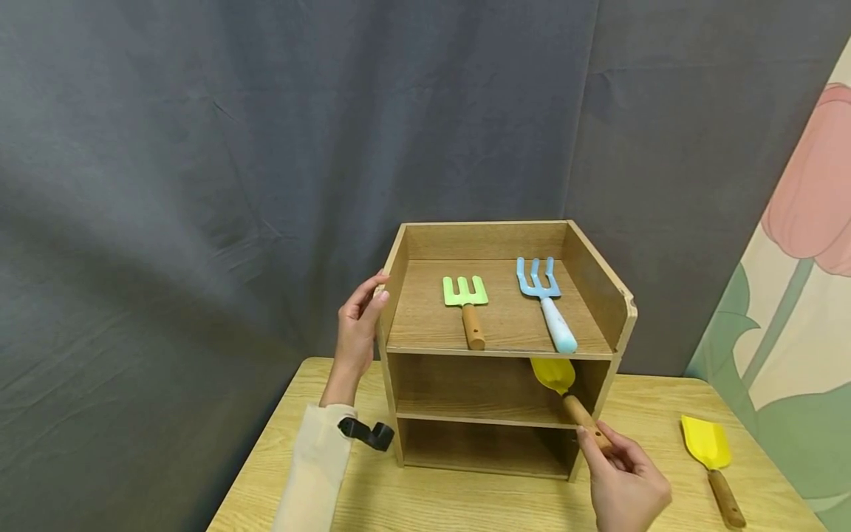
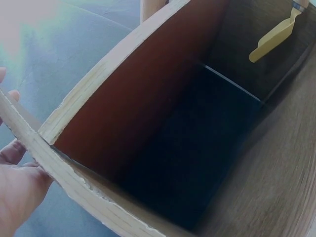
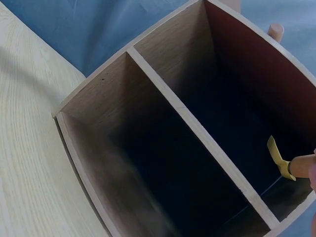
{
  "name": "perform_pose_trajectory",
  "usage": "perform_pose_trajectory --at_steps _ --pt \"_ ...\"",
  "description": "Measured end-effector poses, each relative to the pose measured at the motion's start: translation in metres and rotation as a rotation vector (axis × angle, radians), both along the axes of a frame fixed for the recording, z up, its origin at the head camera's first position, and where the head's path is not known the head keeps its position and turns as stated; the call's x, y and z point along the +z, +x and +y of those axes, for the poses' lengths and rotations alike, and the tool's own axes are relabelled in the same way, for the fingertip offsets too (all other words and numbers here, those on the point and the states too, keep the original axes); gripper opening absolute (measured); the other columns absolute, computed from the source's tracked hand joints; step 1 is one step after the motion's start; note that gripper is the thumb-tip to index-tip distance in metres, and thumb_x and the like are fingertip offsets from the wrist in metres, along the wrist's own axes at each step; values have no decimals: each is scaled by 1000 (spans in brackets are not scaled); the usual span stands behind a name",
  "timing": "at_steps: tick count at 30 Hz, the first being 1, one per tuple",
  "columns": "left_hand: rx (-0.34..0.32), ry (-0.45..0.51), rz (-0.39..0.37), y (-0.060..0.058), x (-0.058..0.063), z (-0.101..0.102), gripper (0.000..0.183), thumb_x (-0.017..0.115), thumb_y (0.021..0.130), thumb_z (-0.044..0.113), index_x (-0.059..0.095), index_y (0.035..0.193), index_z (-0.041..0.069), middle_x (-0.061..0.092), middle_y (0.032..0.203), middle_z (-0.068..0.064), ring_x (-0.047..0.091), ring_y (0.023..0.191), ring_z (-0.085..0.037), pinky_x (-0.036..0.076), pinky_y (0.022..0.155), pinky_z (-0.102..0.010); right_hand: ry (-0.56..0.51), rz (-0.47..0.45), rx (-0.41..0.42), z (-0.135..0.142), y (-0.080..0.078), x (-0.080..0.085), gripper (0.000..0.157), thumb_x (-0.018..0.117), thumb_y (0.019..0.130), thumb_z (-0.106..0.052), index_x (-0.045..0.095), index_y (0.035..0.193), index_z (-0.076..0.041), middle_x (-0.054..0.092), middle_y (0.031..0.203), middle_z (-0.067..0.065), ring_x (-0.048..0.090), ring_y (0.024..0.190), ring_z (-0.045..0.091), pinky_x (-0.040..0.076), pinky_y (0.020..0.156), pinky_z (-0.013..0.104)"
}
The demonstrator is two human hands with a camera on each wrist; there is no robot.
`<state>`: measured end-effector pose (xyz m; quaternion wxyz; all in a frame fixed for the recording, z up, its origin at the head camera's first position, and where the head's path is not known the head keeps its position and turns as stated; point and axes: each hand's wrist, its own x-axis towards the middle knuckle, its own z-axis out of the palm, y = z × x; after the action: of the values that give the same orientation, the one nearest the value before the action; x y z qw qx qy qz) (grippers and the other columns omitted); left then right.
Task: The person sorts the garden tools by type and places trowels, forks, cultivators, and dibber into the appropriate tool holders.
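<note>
A wooden shelf unit (image 1: pixel 479 427) with an open top tray and two compartments below stands on the table. My left hand (image 1: pixel 359 325) holds the upper edge of its left side wall; in the left wrist view, fingers show at that edge. My right hand (image 1: pixel 625 480) pinches the wooden handle of a yellow toy shovel (image 1: pixel 555 374). The shovel's blade is inside the middle compartment, near the right wall, with its tip hidden under the top board. The right wrist view shows the same yellow blade (image 3: pixel 278 157) in the upper compartment opening, apart from the divider board.
On the top tray lie a green hand fork (image 1: pixel 466 293) with a wooden handle and a light blue fork (image 1: pixel 540 288). A second yellow shovel (image 1: pixel 708 443) lies on the table (image 1: pixel 671 406) at the right. A grey curtain (image 1: pixel 266 148) hangs behind.
</note>
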<state>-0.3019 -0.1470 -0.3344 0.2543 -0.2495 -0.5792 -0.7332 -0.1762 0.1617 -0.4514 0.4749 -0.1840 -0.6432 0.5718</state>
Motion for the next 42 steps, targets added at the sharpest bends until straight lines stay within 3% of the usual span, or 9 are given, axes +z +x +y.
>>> perform_pose_trajectory --at_steps 11,27,34,42 --pt "-8 -1 -1 1 2 0 39 58 92 13 56 124 -10 53 136 -16 43 130 -23 36 102 -34 -14 26 25 -8 -14 -6 22 85 68 3 75 87 7 65 59 -9 57 47 0 44 47 12" --pt "-11 6 -6 0 1 0 39 59 92 13 56 124 -10 53 136 -16 43 130 -23 36 103 -34 92 20 -34 -17 -31 -19 19 85 69 -4 77 85 3 63 59 -10 56 50 -4 43 49 9" --pt "-6 6 -4 0 -1 0 39 58 93 12 55 124 -11 53 136 -17 43 130 -24 36 103 -34 120 58 -43 -21 -37 -24 18 85 68 -2 77 84 3 64 58 3 54 49 -5 41 49 8" --pt "-2 4 5 0 -1 -1 38 58 93 12 55 124 -10 54 134 -16 44 128 -24 36 101 -33 123 45 -54 -23 -43 -25 16 84 69 -2 76 82 4 65 59 7 54 50 -7 42 51 7"
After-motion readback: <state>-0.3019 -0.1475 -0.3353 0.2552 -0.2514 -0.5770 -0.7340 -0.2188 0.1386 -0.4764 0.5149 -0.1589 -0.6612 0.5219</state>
